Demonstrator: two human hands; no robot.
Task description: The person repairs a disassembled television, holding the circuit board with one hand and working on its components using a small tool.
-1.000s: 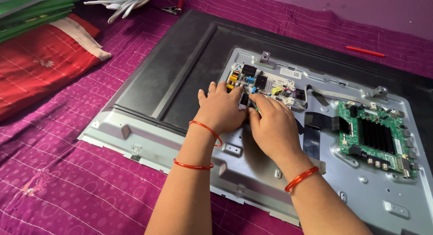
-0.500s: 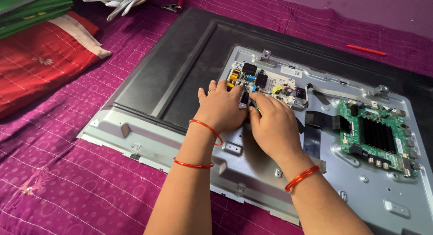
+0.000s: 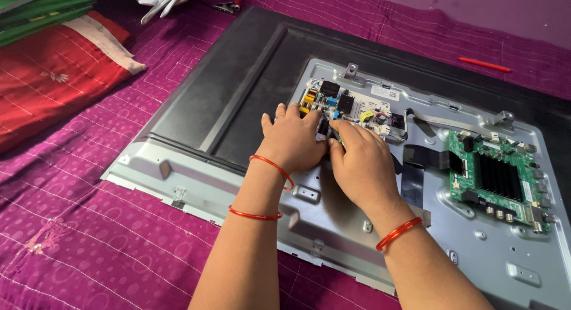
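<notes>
Left hand (image 3: 292,139) and right hand (image 3: 363,164) press on white circuit board (image 3: 348,108)

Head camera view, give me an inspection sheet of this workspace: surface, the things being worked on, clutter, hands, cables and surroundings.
Surface: purple quilted cloth under everything.
Work items: opened flat-screen panel back lying flat; white power board at its centre; green circuit board with black heat sink to the right.
Clutter: red pen-like stick at the far edge; small red-handled tool at the top.
Hands: left hand and right hand both rest on the power board's near edge; what the fingers grip is hidden.
Cables: flat ribbon cable between the boards; white cords at the top.
Surroundings: folded red fabric and green fabric at left.
</notes>
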